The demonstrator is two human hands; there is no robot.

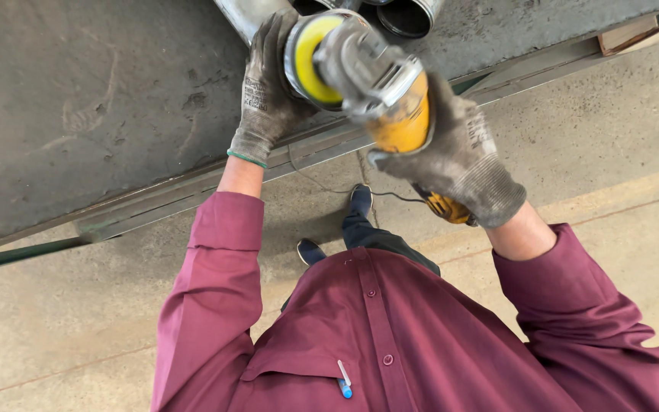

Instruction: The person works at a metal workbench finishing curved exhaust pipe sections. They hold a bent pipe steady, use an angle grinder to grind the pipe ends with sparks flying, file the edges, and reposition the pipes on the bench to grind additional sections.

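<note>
Item: yellow angle grinder [390, 99], top centre of frame. My right hand [451, 152], gloved, has its grip wrapped round the body. My left hand [265, 84] cups the guard; fingertips hidden. Disc [310, 49] partly covered. Metal pipes [406, 15] cut off at the top edge, on the bench [78, 99].

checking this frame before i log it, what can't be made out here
Head view:
- Metal tubes: cut off by the top edge.
- Angle grinder: blurred; its disc is partly hidden behind the head.
- Left hand: fingertips hidden behind the disc.
- Right hand: covers the grinder's grip.
</note>
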